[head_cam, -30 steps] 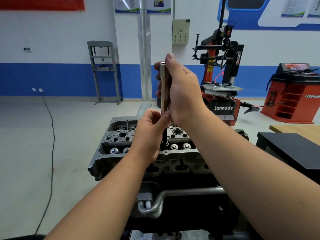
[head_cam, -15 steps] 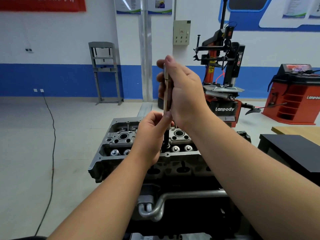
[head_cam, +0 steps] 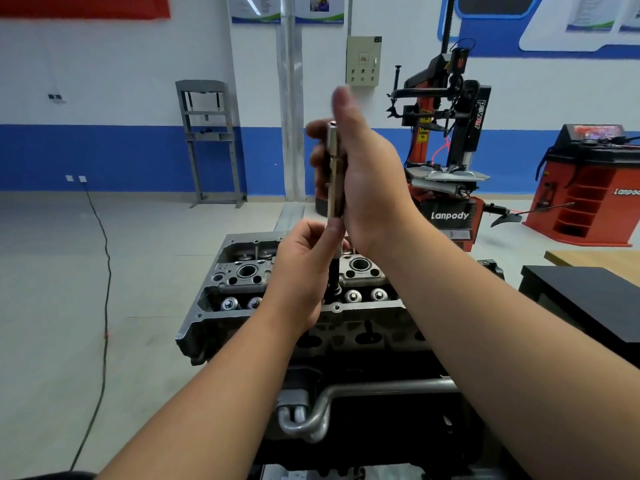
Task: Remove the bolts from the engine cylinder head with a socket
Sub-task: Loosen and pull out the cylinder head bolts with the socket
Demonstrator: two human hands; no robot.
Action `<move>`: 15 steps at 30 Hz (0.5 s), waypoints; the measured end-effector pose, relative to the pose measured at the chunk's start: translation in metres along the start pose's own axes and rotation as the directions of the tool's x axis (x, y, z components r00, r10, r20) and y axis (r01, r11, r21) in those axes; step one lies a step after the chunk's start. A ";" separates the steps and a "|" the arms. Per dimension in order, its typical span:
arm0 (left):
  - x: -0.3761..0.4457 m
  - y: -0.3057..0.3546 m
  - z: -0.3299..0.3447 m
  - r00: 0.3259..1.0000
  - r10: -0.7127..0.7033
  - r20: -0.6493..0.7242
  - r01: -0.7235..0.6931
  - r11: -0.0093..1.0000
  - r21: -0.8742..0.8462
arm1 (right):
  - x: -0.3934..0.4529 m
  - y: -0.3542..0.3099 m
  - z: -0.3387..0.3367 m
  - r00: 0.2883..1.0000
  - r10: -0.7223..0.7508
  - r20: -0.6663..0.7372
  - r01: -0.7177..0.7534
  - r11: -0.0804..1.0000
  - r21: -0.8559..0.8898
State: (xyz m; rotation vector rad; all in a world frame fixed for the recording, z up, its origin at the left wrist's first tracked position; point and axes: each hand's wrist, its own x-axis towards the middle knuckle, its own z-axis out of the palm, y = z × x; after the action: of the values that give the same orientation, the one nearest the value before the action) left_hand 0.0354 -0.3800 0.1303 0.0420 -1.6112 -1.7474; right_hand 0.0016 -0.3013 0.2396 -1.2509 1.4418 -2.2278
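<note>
Change: the right thumb is being lifted off the socket extension and is now being held straight up, where half a second ago it was being laid along the bar; the chrome top end is being exposed again.
Meaning: a re-grip between turns is probably being made, so the bolt is most likely being spun out by hand and is not yet free.
Right hand: the upper part of the bar is being wrapped by the fingers from behind, with the thumb raised clear; the grip is loosened but the tool is being kept in the hand.
Left hand: the lower end of the chrome bar is being pinched narrowly between thumb and fingertips, and the tool is being steadied upright.
Socket: the dark lower section is being held down in the middle of the cylinder head; the bolt under it cannot be seen.
Cylinder head: it is sitting directly below both hands.
</note>
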 end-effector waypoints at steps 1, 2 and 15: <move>0.000 0.001 0.000 1.000 -0.003 -0.010 0.003 1.000 -0.004 | -0.001 0.001 0.000 1.000 -0.018 -0.008 0.018 1.000 0.011; 0.000 0.001 0.001 1.000 -0.006 -0.012 0.006 1.000 -0.006 | -0.002 0.003 -0.001 0.999 -0.039 -0.019 0.040 0.999 0.025; -0.002 0.005 0.004 0.998 -0.056 0.006 0.056 0.998 -0.009 | -0.002 0.005 -0.005 1.000 -0.023 -0.002 0.023 0.999 0.049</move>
State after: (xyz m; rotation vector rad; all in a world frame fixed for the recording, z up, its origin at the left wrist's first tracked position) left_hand 0.0377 -0.3754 0.1349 0.0789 -1.6209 -1.7989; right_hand -0.0022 -0.2992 0.2333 -1.2569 1.3718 -2.2654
